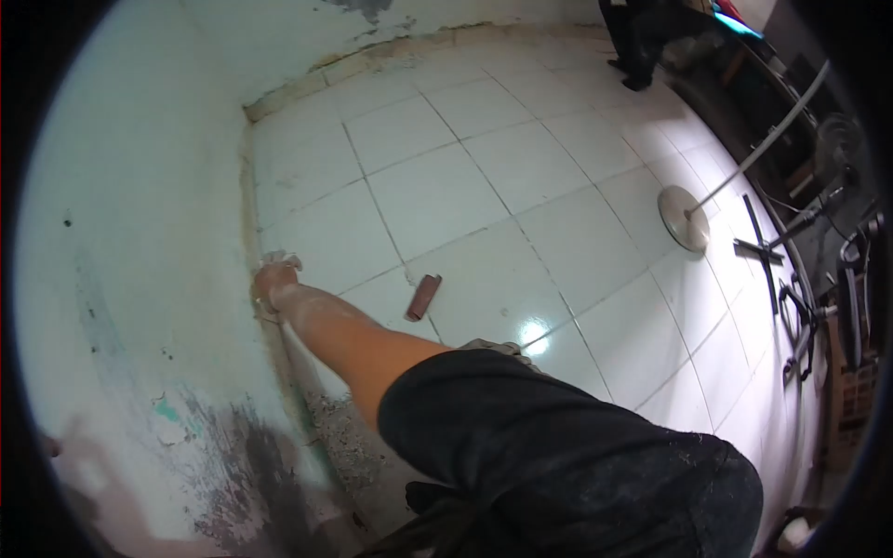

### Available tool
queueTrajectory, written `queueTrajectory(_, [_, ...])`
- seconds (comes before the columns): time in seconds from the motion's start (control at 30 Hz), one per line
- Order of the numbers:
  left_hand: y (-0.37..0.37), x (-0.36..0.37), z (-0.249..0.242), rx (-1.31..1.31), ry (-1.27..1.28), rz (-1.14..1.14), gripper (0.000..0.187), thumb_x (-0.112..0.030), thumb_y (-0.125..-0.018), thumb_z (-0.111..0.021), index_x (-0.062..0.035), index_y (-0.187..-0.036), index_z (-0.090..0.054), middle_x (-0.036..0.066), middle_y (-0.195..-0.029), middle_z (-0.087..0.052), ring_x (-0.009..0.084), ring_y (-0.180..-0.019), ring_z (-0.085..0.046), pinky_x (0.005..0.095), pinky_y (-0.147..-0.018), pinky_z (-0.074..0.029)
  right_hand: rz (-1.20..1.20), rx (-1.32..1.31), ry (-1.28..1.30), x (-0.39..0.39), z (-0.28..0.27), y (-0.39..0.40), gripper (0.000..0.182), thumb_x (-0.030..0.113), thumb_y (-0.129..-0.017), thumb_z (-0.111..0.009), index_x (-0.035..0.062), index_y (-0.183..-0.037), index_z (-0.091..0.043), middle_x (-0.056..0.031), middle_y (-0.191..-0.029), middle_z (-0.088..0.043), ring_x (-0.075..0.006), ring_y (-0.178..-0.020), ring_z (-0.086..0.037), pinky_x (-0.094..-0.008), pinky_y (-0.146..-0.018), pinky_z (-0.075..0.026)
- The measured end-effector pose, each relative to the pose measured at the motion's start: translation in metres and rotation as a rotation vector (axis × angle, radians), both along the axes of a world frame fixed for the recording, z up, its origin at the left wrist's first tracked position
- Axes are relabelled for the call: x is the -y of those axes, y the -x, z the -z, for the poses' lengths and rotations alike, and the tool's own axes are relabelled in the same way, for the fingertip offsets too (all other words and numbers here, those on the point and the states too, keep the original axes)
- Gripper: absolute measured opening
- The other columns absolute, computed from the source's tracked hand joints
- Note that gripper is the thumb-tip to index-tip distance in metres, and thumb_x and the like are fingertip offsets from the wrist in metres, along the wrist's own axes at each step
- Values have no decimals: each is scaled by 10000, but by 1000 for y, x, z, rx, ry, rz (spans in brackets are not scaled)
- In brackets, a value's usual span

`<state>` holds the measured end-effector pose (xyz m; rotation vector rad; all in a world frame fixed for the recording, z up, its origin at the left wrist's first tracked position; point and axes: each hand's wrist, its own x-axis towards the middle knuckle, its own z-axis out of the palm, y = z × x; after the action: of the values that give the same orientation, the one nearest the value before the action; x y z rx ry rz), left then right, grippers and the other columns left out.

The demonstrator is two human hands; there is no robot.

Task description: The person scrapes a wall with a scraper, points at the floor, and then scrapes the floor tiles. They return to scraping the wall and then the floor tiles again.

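Observation:
My right hand [276, 277] reaches left to the foot of the wall, at the tan skirting strip [249, 195]. Its fingers are bent and whitened with dust; what they hold, if anything, is hidden. On the floor tiles to the right of that hand lies a reddish-brown curled piece [424, 298] that looks like folded sandpaper, apart from the hand. A grey, crumpled-looking thing [498, 348] shows just above my dark sleeve [558, 437], mostly covered by it. My left hand is not in view.
Stained, peeling wall [139, 279] rises on the left. White tiles [446, 195] cover the floor. At right are a round metal stand base [684, 220] with a pole and a black-legged stand [761, 251]. A person's dark-clothed legs [642, 42] show at the back right.

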<state>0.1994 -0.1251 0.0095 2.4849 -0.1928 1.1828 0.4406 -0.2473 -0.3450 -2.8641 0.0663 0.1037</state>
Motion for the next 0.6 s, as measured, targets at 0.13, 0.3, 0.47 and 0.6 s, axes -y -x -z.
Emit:
queueTrajectory(0.13, [37, 34, 82, -599, -152, 1045, 264, -190, -906, -496, 0, -1055, -601, 84, -807, -580, 166, -680, -519, 312, -609, -429, -175, -143, -48, 19, -8, -11, 541, 331, -787, -651, 172, -1278, -486, -118, -1280, -498, -294, -1197, -470, -486, -873, -436])
queueTrajectory(0.3, [79, 63, 166, -919, -213, 1831, 311, -217, -901, -538, -66, -1171, -562, 112, -1016, -572, 234, -890, -522, 409, -787, -389, -252, -87, 68, 57, -6, -22, 550, 309, -763, -685, 157, -1253, -486, -115, -1296, -472, -294, -1223, -443, -485, -920, -426])
queueTrajectory(0.47, [97, 59, 182, -963, -237, 1814, 411, -244, -896, -580, -131, -1286, -522, 140, -1225, -564, 302, -1100, -524, 506, -964, -349, -240, -169, 70, 84, -17, -28, 554, 247, -761, -662, 148, -1268, -462, -131, -1298, -468, -317, -1228, -438, -505, -932, -435])
queueTrajectory(0.6, [82, 72, 160, -1016, -6, 1870, 296, -180, -818, -563, 24, -1023, -627, 177, -933, -650, 219, -816, -642, 368, -709, -501, -241, -207, 97, 86, 18, -56, 631, 331, -807, -588, 118, -1362, -375, -149, -1364, -420, -361, -1272, -388, -536, -965, -410])
